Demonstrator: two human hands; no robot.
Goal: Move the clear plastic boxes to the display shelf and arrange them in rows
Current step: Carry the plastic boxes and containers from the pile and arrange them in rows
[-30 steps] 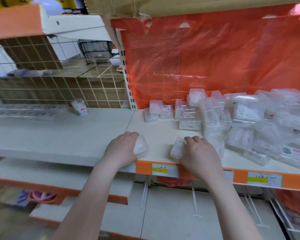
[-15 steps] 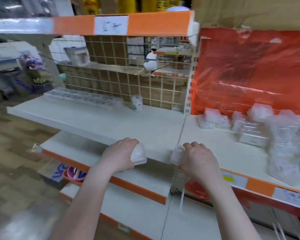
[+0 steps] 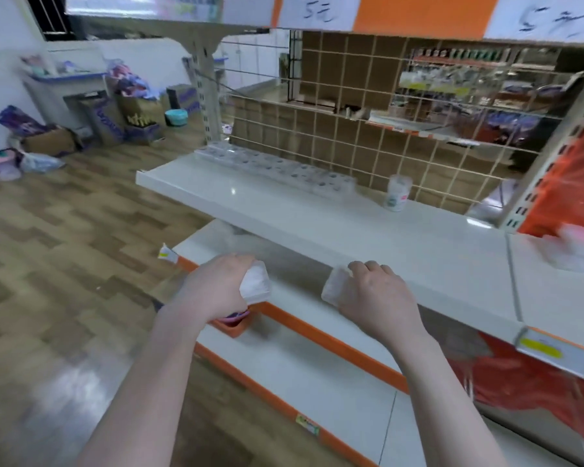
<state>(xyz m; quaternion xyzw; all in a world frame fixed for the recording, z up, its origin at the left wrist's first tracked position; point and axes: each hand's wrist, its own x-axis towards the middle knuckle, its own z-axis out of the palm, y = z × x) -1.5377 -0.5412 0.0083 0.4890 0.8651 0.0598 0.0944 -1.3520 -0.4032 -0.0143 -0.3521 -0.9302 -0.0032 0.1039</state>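
Observation:
My left hand [image 3: 216,287] grips a small clear plastic box [image 3: 257,282], held in front of the white display shelf [image 3: 317,227]. A second clear plastic box [image 3: 334,287] sits in my right hand [image 3: 378,294], level with the shelf's front edge. At the back of the shelf, against the wire grid, lies a row of clear plastic boxes [image 3: 277,168]. The pile of clear boxes [image 3: 577,246] shows blurred at the far right edge, by the orange plastic sheet.
A small round tub [image 3: 398,196] stands on the shelf near the grid. Lower shelves [image 3: 317,365] with orange edges jut out below my hands. Cardboard cartons and bags [image 3: 115,119] sit on the wooden floor at the left. A price-label rail [image 3: 317,10] runs overhead.
My view has swung to the left, away from the pile of boxes and along the white shelf. Both hands keep hold of their boxes and have travelled left with me.

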